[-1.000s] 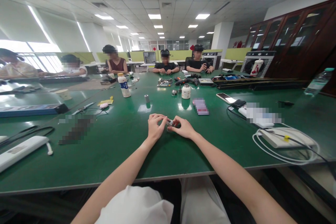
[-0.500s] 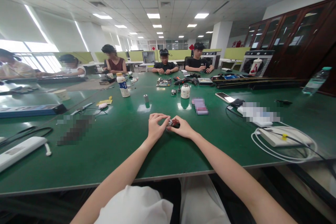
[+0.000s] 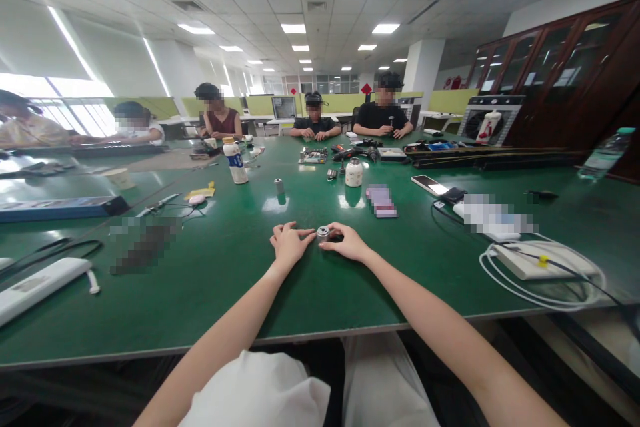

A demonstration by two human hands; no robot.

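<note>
A small round metal part (image 3: 323, 233) sits on the green table (image 3: 240, 293) between my two hands. My right hand (image 3: 346, 243) curls around its right side, thumb and fingers pinching it. My left hand (image 3: 289, 241) rests on the table just left of the part, fingers loosely spread, index finger pointing toward it and holding nothing.
Beyond my hands lie a small grey cylinder (image 3: 279, 186), a white jar (image 3: 354, 173), a white bottle (image 3: 235, 161), a phone (image 3: 428, 185) and a circuit board (image 3: 314, 157). A white box wrapped in cable (image 3: 544, 263) lies at right. Several people sit along the far and left sides.
My left hand has let go of the metal part and dropped to the table with fingers apart. The part now rests on the table, held only by my right hand.
</note>
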